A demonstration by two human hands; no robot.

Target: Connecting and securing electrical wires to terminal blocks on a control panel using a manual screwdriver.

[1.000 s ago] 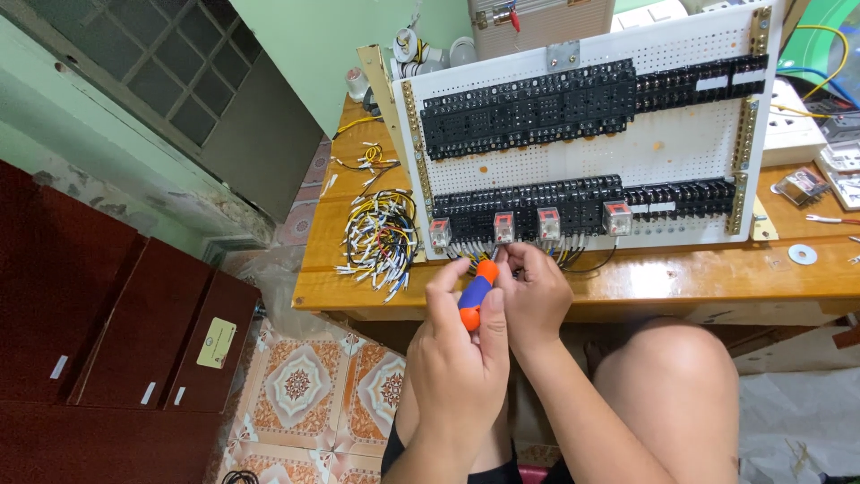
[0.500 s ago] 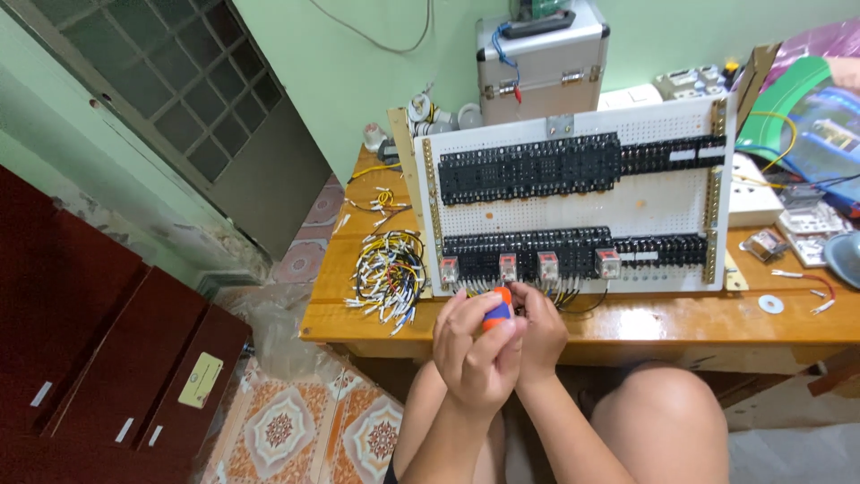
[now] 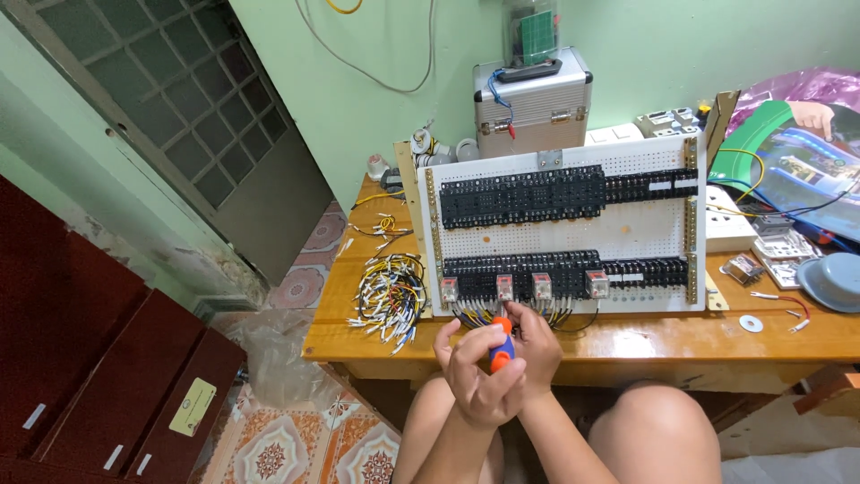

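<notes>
Both my hands, left hand (image 3: 479, 376) and right hand (image 3: 537, 354), close around the orange-and-blue screwdriver (image 3: 502, 345) at the table's (image 3: 627, 345) front edge. Four relays (image 3: 520, 287) sit wired on the panel's (image 3: 555, 237) lower rail; loose wires (image 3: 390, 296) remain beside it.

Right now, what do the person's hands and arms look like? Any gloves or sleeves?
No gloves: the left hand and right hand are both bare. No sleeves show on either forearm, and I see no rings, watch or bracelets.

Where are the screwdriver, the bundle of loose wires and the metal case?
screwdriver (image 3: 503, 351): head view, on its orange and blue handle between the two hands.
bundle of loose wires (image 3: 387, 298): head view, on the middle of the heap on the table.
metal case (image 3: 536, 106): head view, on its silver front.
</notes>
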